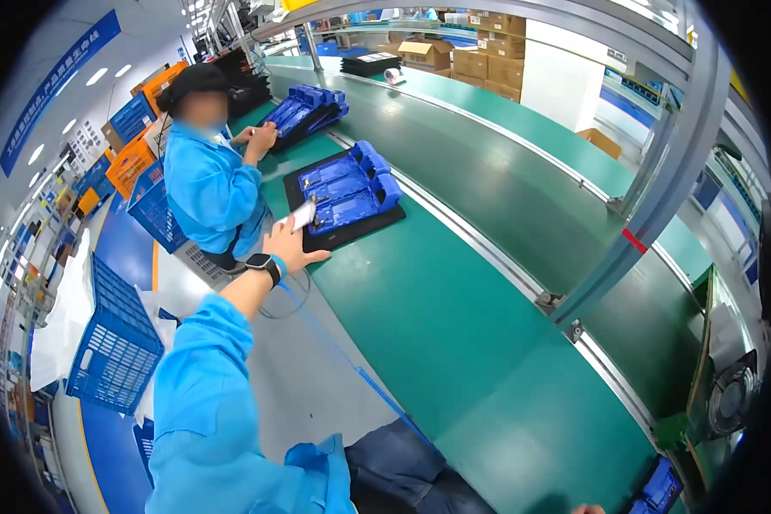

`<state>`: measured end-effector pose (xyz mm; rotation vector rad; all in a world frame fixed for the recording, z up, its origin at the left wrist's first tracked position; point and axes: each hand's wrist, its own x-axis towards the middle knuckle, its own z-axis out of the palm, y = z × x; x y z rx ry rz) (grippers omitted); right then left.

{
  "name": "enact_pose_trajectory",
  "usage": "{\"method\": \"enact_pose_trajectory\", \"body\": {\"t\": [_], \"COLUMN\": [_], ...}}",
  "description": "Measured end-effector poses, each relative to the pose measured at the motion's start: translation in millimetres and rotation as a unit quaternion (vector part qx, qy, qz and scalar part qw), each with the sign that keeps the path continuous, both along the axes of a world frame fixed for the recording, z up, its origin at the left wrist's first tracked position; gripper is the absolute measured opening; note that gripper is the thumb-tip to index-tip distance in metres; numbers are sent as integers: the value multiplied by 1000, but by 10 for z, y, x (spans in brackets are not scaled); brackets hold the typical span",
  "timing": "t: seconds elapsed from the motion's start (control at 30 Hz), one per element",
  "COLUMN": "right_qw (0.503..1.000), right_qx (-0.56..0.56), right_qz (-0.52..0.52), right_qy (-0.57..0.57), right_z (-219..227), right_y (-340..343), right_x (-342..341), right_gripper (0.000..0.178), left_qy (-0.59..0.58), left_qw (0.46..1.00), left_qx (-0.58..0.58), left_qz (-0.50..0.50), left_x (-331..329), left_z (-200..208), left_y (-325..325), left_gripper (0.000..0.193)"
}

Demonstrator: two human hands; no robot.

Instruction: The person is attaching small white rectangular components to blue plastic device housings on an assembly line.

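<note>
My left hand (289, 250), wearing a dark watch and a blue wrist strap, reaches to the near-left corner of a black mat (373, 230). Its fingers are stretched out and the thumb stands apart over the mat's edge. A small white piece (302, 214) lies at the fingertips; I see no grip on it. On the mat rests a blue plastic housing (351, 190) with several hollow bays. Only a sliver of my right hand (588, 509) shows at the bottom edge, its fingers hidden, left of another blue housing (660, 487).
A co-worker (210, 184) in blue stands at the far left, hands at another blue housing (304, 111). A grey metal post (651, 197) rises beside the conveyor belt (488, 163). Blue crates (116, 343) stand left of the green bench (428, 325). A cord (368, 377) trails from my wrist.
</note>
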<state>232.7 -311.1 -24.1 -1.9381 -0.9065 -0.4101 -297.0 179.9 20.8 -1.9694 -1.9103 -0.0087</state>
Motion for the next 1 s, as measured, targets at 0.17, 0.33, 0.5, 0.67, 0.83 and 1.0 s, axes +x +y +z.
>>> {"method": "enact_pose_trajectory", "body": {"t": [0.17,0.33,0.5,0.67,0.83,1.0], "right_qw": [997,974,969,934,712,468], "right_qx": [43,99,79,107,32,151], "right_qz": [15,9,3,73,413,458], "right_qy": [59,203,233,334,566,741], "right_z": [-102,-186,-147,-130,20,-228], "right_y": [161,73,174,427,1065,1485], "right_x": [-36,171,38,-320,-1193,-1968], "right_gripper": [12,13,10,6,38,50], "left_qy": [27,152,145,74,64,22], "left_qw": [993,964,957,949,890,800], "left_qx": [-99,-54,-16,-49,-123,-251], "left_qz": [-61,-211,-252,-303,-434,-544], "left_x": [-65,-51,246,834,1457,1810], "left_z": [-34,-125,-29,299,612,923], "left_y": [138,165,-38,-749,-1745,-2560], "left_gripper": [91,49,32,36,29,15]}}
